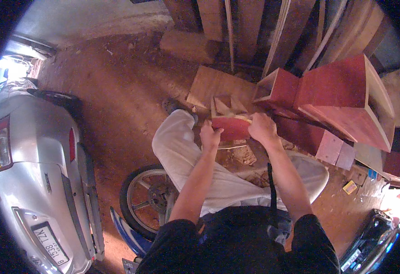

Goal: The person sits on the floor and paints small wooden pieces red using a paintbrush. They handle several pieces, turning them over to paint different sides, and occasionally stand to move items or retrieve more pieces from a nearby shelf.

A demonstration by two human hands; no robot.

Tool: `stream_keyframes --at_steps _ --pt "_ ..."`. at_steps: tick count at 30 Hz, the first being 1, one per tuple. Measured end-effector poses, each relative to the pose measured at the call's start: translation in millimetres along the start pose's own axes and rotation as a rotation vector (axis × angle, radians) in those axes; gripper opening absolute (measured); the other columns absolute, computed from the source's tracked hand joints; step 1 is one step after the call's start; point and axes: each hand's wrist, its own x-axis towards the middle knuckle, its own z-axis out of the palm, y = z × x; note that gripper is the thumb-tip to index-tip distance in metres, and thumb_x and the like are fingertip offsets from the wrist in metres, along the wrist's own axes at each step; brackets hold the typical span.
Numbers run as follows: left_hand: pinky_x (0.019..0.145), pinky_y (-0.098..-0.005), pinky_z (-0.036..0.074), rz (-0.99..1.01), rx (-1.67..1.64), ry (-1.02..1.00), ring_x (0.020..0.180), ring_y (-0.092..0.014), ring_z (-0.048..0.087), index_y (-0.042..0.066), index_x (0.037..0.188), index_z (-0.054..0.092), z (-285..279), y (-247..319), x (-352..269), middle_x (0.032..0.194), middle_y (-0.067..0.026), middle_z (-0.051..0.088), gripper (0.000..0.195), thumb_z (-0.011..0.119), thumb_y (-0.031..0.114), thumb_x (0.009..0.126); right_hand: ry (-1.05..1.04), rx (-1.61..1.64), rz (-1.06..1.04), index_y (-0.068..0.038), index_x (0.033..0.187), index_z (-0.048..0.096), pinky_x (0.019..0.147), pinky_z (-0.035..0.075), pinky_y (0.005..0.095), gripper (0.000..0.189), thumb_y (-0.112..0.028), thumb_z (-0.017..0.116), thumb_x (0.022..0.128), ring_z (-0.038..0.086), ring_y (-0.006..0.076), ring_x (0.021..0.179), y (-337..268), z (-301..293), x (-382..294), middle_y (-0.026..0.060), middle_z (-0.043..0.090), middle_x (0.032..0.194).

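Note:
In front of my lap, both hands hold a red-faced wooden piece (232, 129) with a pale, curved upper edge. My left hand (210, 135) grips its left end, the thumb lying over the red face. At the opposite end, my right hand (263, 129) is closed around the corner by the pale edge. Just beyond the piece stand small bare-wood boards (226, 104) set at angles; whether they are joined to it I cannot tell. A flat wooden board (217, 84) lies on the ground behind them. Below the piece is a light-brown block or bundle (244, 154), partly hidden.
Red wooden boxes (333, 89) with open sides are stacked at the right. Tall planks (248, 30) lean against the back wall. A silver car (39, 147) stands at the left, a motorcycle wheel (152, 198) beside my leg. A small yellow packet (350, 187) lies on the dirt floor (117, 78).

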Motion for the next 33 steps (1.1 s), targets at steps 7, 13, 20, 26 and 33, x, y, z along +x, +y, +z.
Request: stream_keyframes --at_steps 7,13,20,26,33 --pt "0.081 -0.0449 0.046 -0.013 -0.040 -0.032 0.096 -0.040 0.058 0.000 0.101 0.053 -4.2 4.8 -2.6 0.099 -0.0214 0.062 0.051 0.081 0.018 0.063 0.064 -0.049 -0.055 0.000 0.092 0.067 0.081 0.051 0.0445 0.024 -0.012 0.057 0.074 0.063 0.0380 0.091 1.9 0.7 -1.5 0.0231 0.064 0.094" --pt "0.079 -0.0453 0.047 -0.021 -0.043 -0.028 0.094 -0.042 0.058 0.000 0.099 0.053 -5.2 6.1 -2.4 0.096 -0.0214 0.063 0.050 0.082 0.018 0.062 0.068 -0.019 -0.116 0.000 0.096 0.066 0.082 0.051 0.0442 0.025 -0.011 0.056 0.075 0.062 0.0377 0.092 7.4 5.9 -0.6 0.0220 0.064 0.096" --pt "0.079 -0.0447 0.047 -0.008 -0.044 0.014 0.094 -0.042 0.059 0.000 0.098 0.054 -12.2 14.8 -6.6 0.095 -0.0211 0.063 0.049 0.082 0.017 0.062 -0.006 -0.070 -0.062 -0.016 0.105 0.068 0.083 0.050 0.0440 0.030 -0.015 0.058 0.077 0.061 0.0379 0.093 15.8 11.4 5.3 0.0193 0.065 0.098" --pt "0.080 -0.0448 0.048 -0.091 -0.032 -0.042 0.095 -0.040 0.059 0.001 0.101 0.054 -11.0 14.6 -5.0 0.097 -0.0208 0.063 0.051 0.083 0.019 0.062 0.090 -0.103 0.052 -0.013 0.103 0.068 0.084 0.049 0.0440 0.029 -0.015 0.056 0.077 0.061 0.0379 0.093 16.5 10.4 2.7 0.0221 0.063 0.100" --pt "0.081 -0.0456 0.047 -0.045 -0.064 0.003 0.096 -0.041 0.059 0.000 0.100 0.054 -9.2 10.7 -4.2 0.098 -0.0217 0.063 0.051 0.082 0.019 0.062 0.036 -0.103 0.031 -0.015 0.105 0.068 0.084 0.050 0.0442 0.032 -0.013 0.055 0.076 0.062 0.0368 0.094 10.7 4.6 4.7 0.0208 0.064 0.099"
